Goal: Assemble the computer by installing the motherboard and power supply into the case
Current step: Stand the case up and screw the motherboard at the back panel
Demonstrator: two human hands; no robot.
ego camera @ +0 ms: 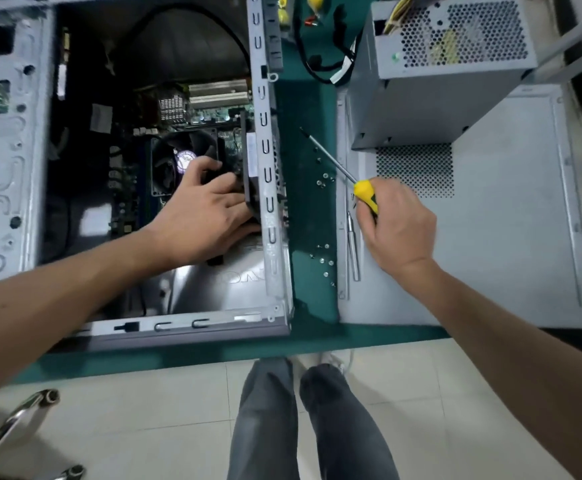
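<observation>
A green work mat (pixel 312 216) covers the bench above a pale tiled floor, and your open computer case (pixel 9 168) fills the left and centre of the frame. Inside it, centre-left, the motherboard (pixel 210 114) already lies flat with its cooler fan (pixel 178 161) on top; treat the board as stiff but fragile, and handle it by its edges or the cooler frame, never by the small components. Your left hand (pixel 203 216) reaches in beside the fan, fingers curled round a dark part by the case's right wall; exactly what it grips I cannot tell. Just right of the case, loose screws (pixel 324 180) lie scattered on the mat, small and apt to roll. Your right hand (pixel 397 223) grips the yellow-handled screwdriver (pixel 365 195), tip pointing up-left. At upper right the power supply (pixel 449 64) sits on the removed side panel (pixel 511 237), well apart from the case: a heavy, rigid steel box, so lift it by its solid sides, clear of its cable bundle.
</observation>
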